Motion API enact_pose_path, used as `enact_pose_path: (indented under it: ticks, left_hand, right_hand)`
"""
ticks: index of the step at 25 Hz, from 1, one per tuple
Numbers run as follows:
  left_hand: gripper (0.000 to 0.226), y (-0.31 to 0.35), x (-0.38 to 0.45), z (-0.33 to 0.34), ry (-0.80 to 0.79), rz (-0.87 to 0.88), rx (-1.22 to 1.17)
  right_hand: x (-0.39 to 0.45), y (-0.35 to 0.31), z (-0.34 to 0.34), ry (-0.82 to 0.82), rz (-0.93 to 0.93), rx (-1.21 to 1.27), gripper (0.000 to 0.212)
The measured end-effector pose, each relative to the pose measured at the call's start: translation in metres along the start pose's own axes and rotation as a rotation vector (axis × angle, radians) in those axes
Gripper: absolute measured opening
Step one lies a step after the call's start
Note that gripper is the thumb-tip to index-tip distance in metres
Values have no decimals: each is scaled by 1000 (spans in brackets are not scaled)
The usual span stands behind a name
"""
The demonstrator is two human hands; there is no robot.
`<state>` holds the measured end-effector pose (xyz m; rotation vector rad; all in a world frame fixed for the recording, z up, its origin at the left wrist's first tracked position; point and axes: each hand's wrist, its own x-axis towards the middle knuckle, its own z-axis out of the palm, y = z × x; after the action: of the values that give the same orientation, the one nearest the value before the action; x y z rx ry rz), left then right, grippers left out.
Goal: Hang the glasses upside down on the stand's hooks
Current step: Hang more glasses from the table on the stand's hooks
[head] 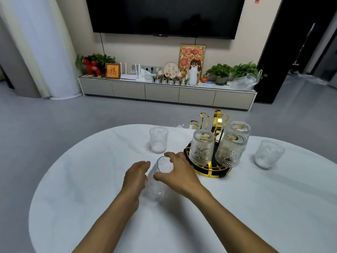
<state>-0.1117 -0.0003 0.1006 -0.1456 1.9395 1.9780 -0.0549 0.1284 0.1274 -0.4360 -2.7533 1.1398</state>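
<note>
A clear embossed glass (158, 178) sits tilted between my hands at the table's middle. My left hand (135, 177) wraps its left side. My right hand (177, 171) curves over its rim and right side. The gold stand (209, 168) with a black round base rises just right of my right hand. Three glasses hang upside down on it: a front left one (201, 147), a front right one (229, 152) and a rear one (239, 129). Gold hooks (204, 119) at the back stand bare. Two more glasses stand upright: one far left (158, 139), one right (268, 154).
The oval table (91, 179) wears a white cloth and its far edge curves behind the stand. Grey floor lies beyond, then a low TV cabinet (164, 92) with plants and ornaments under a wall-mounted television.
</note>
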Motion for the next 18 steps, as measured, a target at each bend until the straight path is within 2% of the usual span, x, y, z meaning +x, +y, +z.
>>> enact_pose_path:
  ticks: [3, 5, 8, 10, 11, 14, 16, 18]
  left_hand:
    - [34, 7, -3, 3, -148, 76, -166]
    - [35, 20, -8, 1, -278, 42, -334]
    - [28, 39, -15, 7, -375, 23, -435]
    - [24, 57, -12, 14, -344, 109, -426]
    - [24, 70, -7, 17, -322, 172, -402]
    - [33, 120, 12, 33, -255, 388, -219]
    - [51, 146, 28, 56, -215, 470, -50]
    - [66, 160, 45, 88, -189, 516, 122]
  right_hand:
    - [-10, 1, -21, 84, -13, 520, 62]
    - [-19, 2, -33, 98, -64, 760, 60]
    - [-20, 0, -52, 56, -139, 849, 59]
    - [-10, 1, -76, 80, -203, 754, 52]
    - [0, 3, -92, 162, -227, 650, 47]
    - [38, 19, -148, 516, -185, 41, 38]
    - [60, 34, -171, 524, -119, -360, 41]
    - [78, 46, -178, 416, -76, -487, 40]
